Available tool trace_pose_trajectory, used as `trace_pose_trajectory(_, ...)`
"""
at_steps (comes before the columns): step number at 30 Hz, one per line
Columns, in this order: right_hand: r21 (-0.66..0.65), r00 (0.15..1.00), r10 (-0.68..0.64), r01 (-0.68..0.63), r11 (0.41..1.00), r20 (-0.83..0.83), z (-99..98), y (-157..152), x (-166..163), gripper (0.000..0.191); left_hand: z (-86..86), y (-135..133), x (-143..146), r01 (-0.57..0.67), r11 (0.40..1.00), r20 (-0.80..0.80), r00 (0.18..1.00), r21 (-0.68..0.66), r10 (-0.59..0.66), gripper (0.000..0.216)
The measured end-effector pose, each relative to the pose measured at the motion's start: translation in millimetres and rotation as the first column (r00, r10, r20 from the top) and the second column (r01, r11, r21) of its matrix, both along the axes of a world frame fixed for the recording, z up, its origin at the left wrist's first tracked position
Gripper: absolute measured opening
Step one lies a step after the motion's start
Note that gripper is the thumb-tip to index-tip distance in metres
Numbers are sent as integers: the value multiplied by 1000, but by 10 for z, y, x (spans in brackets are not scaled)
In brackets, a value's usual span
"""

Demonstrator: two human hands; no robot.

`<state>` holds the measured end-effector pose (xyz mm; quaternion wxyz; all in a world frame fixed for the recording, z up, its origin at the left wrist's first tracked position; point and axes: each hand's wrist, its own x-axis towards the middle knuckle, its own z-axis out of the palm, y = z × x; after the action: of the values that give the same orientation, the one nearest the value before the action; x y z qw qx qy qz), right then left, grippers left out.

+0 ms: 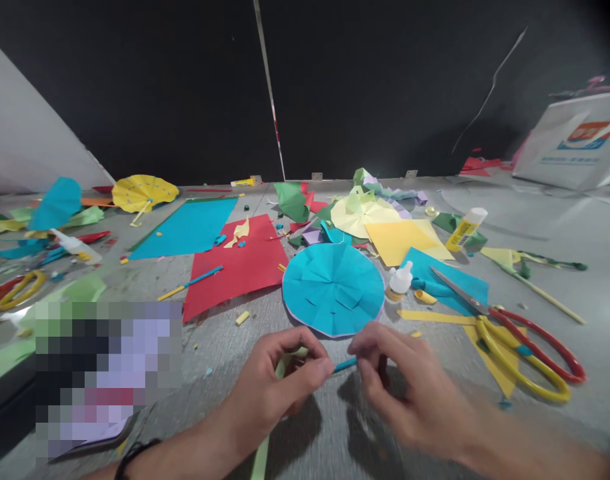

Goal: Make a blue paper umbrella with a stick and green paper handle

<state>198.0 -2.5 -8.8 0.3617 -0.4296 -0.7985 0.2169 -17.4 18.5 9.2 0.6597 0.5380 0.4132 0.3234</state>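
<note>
1. Left hand [277, 390]: fingers [305, 343] curled inward, pressed together against the thumb, pinching a narrow, flat pale green paper strip [285, 365] just above the grey tabletop [219, 353].
2. Right hand [409, 393]: fingers [369, 340] bunched, pinching a thin blue paper rod [345, 365], smooth and cylindrical in appearance. Rod's tip just beside the left thumb.
3. Directly ahead of both hands: circular blue paper disc [333, 290], creased into radial pleats, with short slits and a lilac edge.
4. Left of the disc: rectangular red paper sheet [235, 270] with torn, irregular edges, and a matte blue paper sheet [185, 227].
5. Right of the disc: scissors [522, 353] with steel blades and glossy red and yellow looped plastic handles, lying on yellow paper strips [492, 353].
6. Farther back: cylindrical glue stick [465, 229], white squeeze bottle [399, 280], and a yellow pleated paper parasol [145, 193].
</note>
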Motion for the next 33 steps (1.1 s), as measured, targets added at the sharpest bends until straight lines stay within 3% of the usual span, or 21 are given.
trace_pose_trajectory(4,-91,985,84,-98,991,-154,8,-88,-40,7,6,-7,28,18,998,-68,998,61,-14,35)
trace_pose_trajectory(11,-122,984,169,-175,977,-53,21,-98,6,6,-36,6,26,90,995,-36,995,33,-89,37)
trace_pose_trajectory(16,-150,973,221,-230,962,-72,52,-86,6,8,-61,5,23,115,993,-6,993,14,-115,37)
trace_pose_trajectory(21,-157,972,213,-227,961,-100,7,-83,-6,10,-68,2,22,109,994,20,994,-30,-108,39)
trace_pose_trajectory(33,-108,975,221,-218,970,15,-48,-119,-2,13,-55,15,31,89,994,56,995,-61,-85,42)
